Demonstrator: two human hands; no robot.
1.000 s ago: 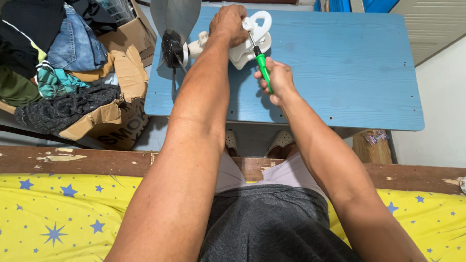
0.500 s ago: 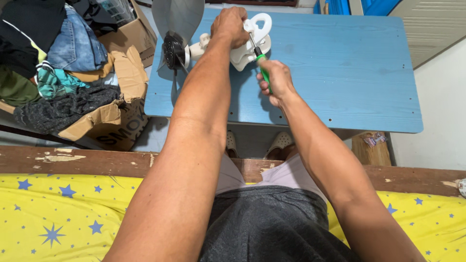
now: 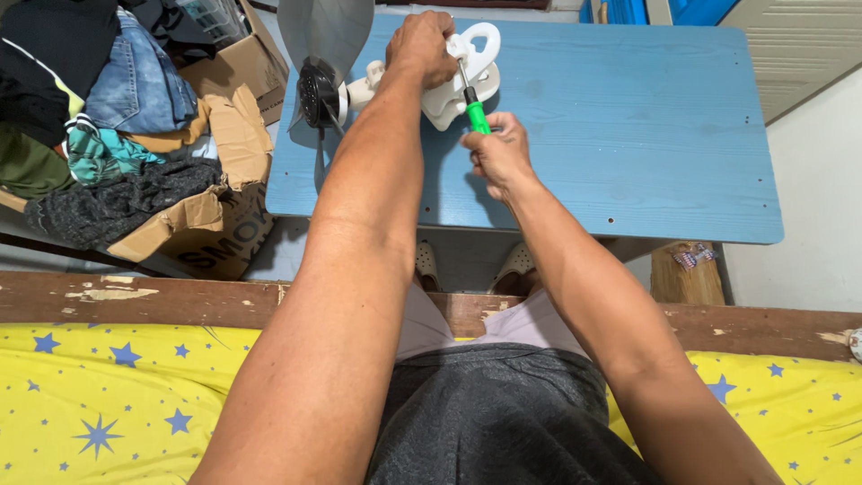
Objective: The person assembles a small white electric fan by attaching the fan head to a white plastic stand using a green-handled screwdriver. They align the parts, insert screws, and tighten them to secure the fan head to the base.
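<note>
A white plastic fan body (image 3: 467, 67) with a black motor hub (image 3: 316, 92) and grey blades (image 3: 325, 31) lies on a blue wooden table (image 3: 628, 117). My left hand (image 3: 422, 47) presses down on the fan body and holds it. My right hand (image 3: 496, 153) is closed around the green handle of a screwdriver (image 3: 473, 112). The screwdriver's metal shaft points up into the white housing just right of my left hand.
A torn cardboard box (image 3: 215, 180) stuffed with clothes (image 3: 99, 108) stands left of the table. I sit on a bed with a yellow star-print sheet (image 3: 108, 395) and a worn wooden rail (image 3: 162, 296). My feet (image 3: 476, 262) rest under the table's near edge.
My right hand has slid up the green handle and turned over it, so less of the handle shows. The left hand and fan stay put.
</note>
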